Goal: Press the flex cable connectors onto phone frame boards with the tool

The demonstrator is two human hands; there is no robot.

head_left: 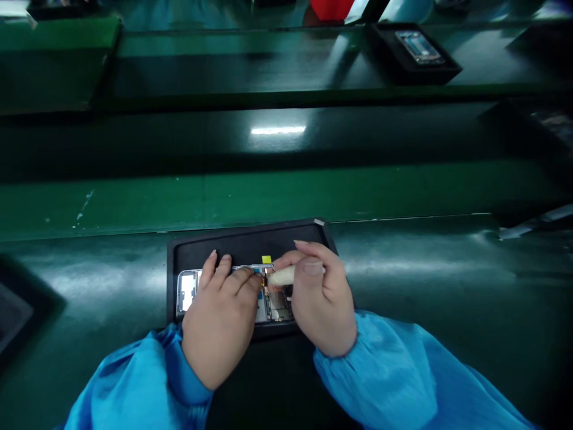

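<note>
An opened phone (187,292), its silver frame and inner parts bare, lies in a black tray (250,237). My left hand (224,310) rests on the phone's left and middle part with its fingers stretched out flat. Its fingertips reach near the small parts in the middle. Over the right part, the fingers of my right hand (322,298) are closed around a pale cream tapered piece (283,276), whose exact kind I cannot make out. The tip of that piece points left at the inner parts. A yellow tab (267,260) sticks up at the phone's far edge.
A green bench (403,280) carries the tray. Farther off, another black tray (385,60) holds an opened phone (419,48). Dark trays or boxes stand at the left (13,310) and right edges. Something red (331,9) shows at the top.
</note>
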